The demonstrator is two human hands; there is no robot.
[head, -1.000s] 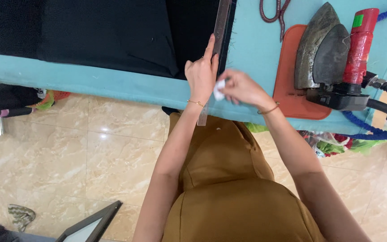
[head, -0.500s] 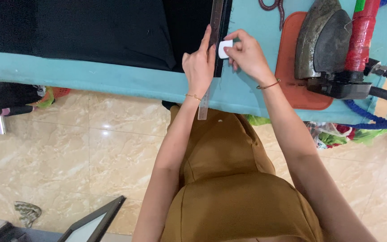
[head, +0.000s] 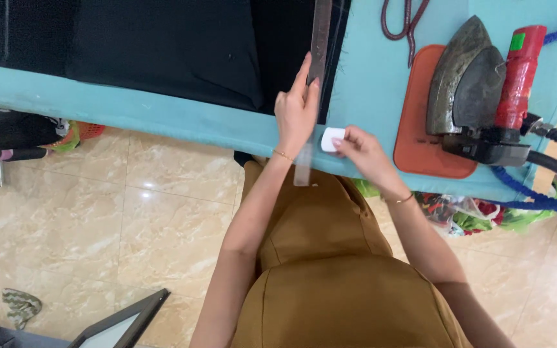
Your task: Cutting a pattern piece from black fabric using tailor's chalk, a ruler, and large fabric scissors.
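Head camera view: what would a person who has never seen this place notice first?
Probably the dark grey metal iron with its red cylinder, resting on an orange mat at the right of the turquoise padded table. Next, the left hand pressing a long clear plastic ruler on black fabric, while the right hand pinches a small white chalk block beside it.

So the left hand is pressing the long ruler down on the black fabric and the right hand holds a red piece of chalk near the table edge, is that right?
Not quite: the chalk in the right hand is white, not red, as the head view shows. The left hand does press the ruler on the black fabric.
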